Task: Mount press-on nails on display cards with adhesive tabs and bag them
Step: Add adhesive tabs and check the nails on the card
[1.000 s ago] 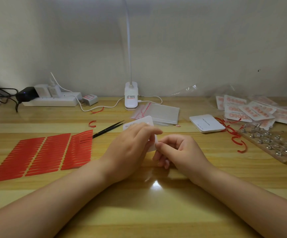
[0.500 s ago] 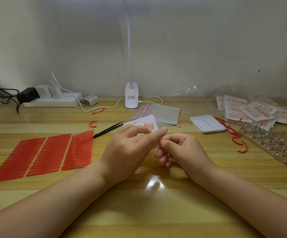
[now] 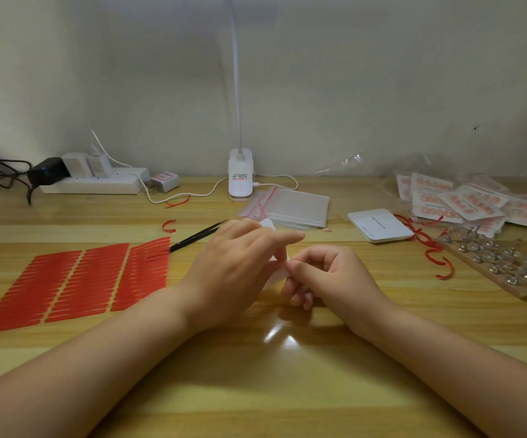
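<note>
Card (image 3: 277, 275) sits mid-table, gripped between left hand (image 3: 233, 273) and pinching right hand (image 3: 325, 276), likely steadying it for bagging; bags (image 3: 297, 208) wait just behind

Wooden desk (image 3: 256, 390) bears red adhesive sheets (image 3: 72, 279), tweezers (image 3: 197, 237).

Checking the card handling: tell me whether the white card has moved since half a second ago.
Yes. The white card has tipped face-down behind the left hand, no longer showing toward the lamp base.

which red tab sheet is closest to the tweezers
The rightmost red sheet: the tweezers' tip lies on its top corner; the other two lie farther left.
</note>
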